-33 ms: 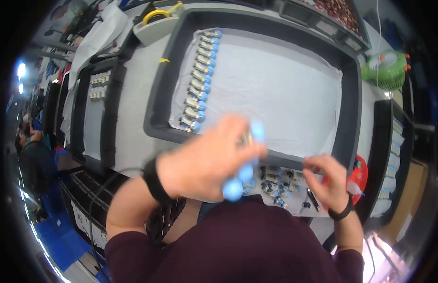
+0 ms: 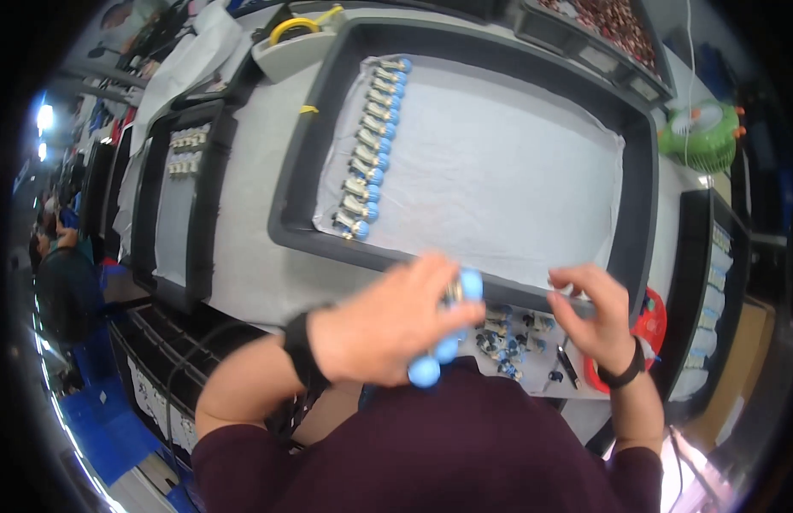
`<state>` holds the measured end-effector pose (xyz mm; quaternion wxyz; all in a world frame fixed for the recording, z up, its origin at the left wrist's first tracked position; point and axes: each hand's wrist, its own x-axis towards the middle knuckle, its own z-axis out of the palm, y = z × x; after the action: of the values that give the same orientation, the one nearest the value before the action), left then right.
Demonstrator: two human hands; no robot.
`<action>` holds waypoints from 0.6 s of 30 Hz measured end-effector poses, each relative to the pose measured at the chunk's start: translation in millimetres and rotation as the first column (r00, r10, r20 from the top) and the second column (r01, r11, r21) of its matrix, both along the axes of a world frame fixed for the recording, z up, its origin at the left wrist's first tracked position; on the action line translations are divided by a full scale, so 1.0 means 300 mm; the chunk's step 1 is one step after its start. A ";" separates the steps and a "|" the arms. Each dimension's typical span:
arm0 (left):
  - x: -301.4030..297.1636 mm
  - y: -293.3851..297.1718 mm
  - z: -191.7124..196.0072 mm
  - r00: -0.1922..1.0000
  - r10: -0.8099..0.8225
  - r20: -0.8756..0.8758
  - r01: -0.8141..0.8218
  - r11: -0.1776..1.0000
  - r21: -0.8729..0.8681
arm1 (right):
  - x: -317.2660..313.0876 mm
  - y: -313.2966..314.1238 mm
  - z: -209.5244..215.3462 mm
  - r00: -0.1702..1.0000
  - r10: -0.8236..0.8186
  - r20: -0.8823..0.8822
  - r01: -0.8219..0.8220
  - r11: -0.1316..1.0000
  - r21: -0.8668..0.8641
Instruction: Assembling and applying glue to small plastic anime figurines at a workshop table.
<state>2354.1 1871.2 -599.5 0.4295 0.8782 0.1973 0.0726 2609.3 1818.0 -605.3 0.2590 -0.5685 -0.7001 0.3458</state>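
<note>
One row of blue-ended pieces [image 2: 373, 147] lies leftmost in the grey tray [image 2: 296, 171]; loose parts [image 2: 503, 346] beside it seem outstanding. The left hand [image 2: 384, 321] clamps several more; the right hand [image 2: 597, 316] gapes.

green fan [image 2: 713, 147], right | yellow ring [image 2: 291, 23], upper left | brown cardboard [image 2: 745, 352]

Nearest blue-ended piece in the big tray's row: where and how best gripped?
Probably pinch the piece by its round blue end, from the right: that end faces bare pale lining, while the body points toward the tray's left wall, with a neighbouring piece close beyond.
</note>
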 end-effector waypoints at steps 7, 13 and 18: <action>-0.301 -0.474 -0.182 0.931 0.182 -0.317 -0.076 0.945 0.319 | -0.702 0.299 -0.135 0.823 0.565 -0.061 -0.553 0.821 0.141; -0.440 -0.500 -0.227 0.907 0.313 -0.282 -0.209 0.915 0.344 | -1.094 0.340 -0.385 0.776 0.581 0.247 -0.615 0.784 0.087; -0.582 -0.421 -0.151 0.904 0.297 -0.307 -0.226 0.943 0.245 | -1.218 0.372 -0.435 0.687 0.555 0.469 -0.596 0.799 -0.073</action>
<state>2179.6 1744.8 -644.8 0.2831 0.8821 0.3764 -0.0027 2244.0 1929.5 -735.7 -0.0157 -0.3742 -0.8978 0.2317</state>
